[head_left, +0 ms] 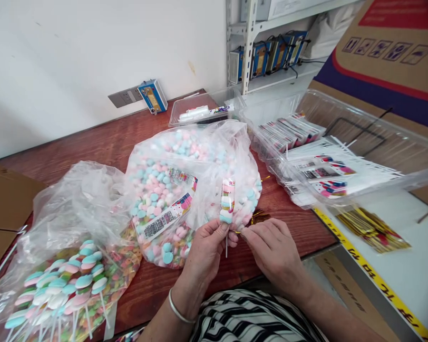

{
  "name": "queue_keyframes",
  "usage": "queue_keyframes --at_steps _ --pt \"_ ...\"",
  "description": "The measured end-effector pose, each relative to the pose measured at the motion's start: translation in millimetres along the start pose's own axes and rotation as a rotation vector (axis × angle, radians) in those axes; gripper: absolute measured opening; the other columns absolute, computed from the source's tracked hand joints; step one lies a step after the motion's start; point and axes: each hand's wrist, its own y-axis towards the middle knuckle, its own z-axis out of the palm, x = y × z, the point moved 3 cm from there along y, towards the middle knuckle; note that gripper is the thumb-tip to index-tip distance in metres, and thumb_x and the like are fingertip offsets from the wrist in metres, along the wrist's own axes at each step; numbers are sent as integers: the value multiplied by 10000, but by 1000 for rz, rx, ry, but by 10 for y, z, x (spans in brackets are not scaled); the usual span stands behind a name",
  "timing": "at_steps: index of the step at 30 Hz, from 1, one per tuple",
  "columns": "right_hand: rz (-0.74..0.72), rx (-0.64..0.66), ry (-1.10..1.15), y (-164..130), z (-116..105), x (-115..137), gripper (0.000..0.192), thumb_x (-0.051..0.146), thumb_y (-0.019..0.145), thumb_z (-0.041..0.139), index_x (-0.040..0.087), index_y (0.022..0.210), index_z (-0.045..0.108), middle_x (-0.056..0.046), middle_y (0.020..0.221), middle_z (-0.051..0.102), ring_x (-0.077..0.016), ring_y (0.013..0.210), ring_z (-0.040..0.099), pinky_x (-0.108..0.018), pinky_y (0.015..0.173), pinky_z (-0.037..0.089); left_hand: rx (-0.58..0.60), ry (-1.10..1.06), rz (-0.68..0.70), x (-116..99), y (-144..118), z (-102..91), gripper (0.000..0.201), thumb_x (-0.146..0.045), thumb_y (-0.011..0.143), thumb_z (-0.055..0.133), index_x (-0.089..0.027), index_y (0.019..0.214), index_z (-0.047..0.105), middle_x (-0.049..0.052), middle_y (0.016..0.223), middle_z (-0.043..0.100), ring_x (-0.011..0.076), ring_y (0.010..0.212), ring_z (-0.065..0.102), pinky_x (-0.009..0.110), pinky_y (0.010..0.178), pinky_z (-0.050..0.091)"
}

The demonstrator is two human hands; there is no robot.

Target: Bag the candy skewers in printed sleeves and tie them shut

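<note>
Left hand (210, 237) closed on a clear-wrapped pastel candy stick (227, 199), in front of the large translucent marshmallow bag (207, 202).
It grips low, presumably for steadiness; the right hand (273, 242) pinches a thin gold tie (238, 232) at the candy's base. Lettering on white printed wrappers (168, 219) atop the bag is unreadably small.

1 scuffed white wall (92, 52) backs a reddish-brown wooden table (103, 137); 1 white metal shelving unit (249, 47) stands beyond.
</note>
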Motion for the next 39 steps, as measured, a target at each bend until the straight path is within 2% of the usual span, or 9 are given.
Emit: queue_keyframes --at_steps 3,6,9,12,18,25,31,35,39 --pt "194 -8 105 -6 -16 -92 139 159 956 479 186 906 606 -45 801 659 -194 755 591 -359 764 433 -96 217 75 -30 33 -104 246 -386 795 678 -148 849 710 45 773 679 121 633 560 244 627 432" --pt "451 -104 387 -19 -74 -96 90 205 955 499 212 903 572 -24 801 625 -169 731 588 -284 667 458 -215 640 233 -119 60 -154 215 -349 868 570 -177 855 699 16 722 641 145 641 531 271 639 397" --pt "515 -150 645 26 -12 47 85 217 946 516 231 880 567 -4 781 612 -156 713 588 -262 660 474 -228 949 443 -194 53 -51 213 -227 897 497 -189 757 653 13 727 584 170 741 513 287 695 364" --pt "534 -199 669 119 165 152 118 227 913 557 225 795 563 -1 746 611 -159 697 582 -269 665 480 -208 1023 584 -210 17 87 220 -123 889 450 -194 746 602 24 810 550 174 783 492 292 719 350" --pt "652 -236 605 233 385 90 194 239 857 580 220 672 526 34 609 557 -134 560 521 -248 560 445 -235 1024 635 -145 -13 138 213 -89 861 485 -207 711 580 22 769 498 178 701 450 290 669 328" --pt "727 -212 645 220 379 60 220 275 863 555 218 657 503 33 599 539 -129 551 500 -244 540 427 -318 903 659 -59 -20 48 279 -171 870 550 -237 1134 611 68 941 642 219 836 564 305 770 390" --pt "714 -236 679 239 386 58 214 276 865 564 215 667 511 32 607 537 -132 568 504 -246 558 441 -289 849 664 -103 -23 52 150 -184 858 564 -231 919 692 62 852 622 214 839 547 311 793 405" --pt "747 -192 837 235 447 37 218 330 891 568 217 712 515 22 635 574 -144 582 540 -261 552 465 -222 420 365 -26 99 21 99 -276 825 644 -182 853 659 12 708 596 136 649 506 247 625 398" --pt "794 -140 1096 281 504 -1 235 384 894 578 222 740 506 23 614 608 -154 555 585 -286 557 509 -150 -81 115 79 191 48 310 -363 695 781 -139 826 612 -69 510 442 46 446 309 181 440 208"
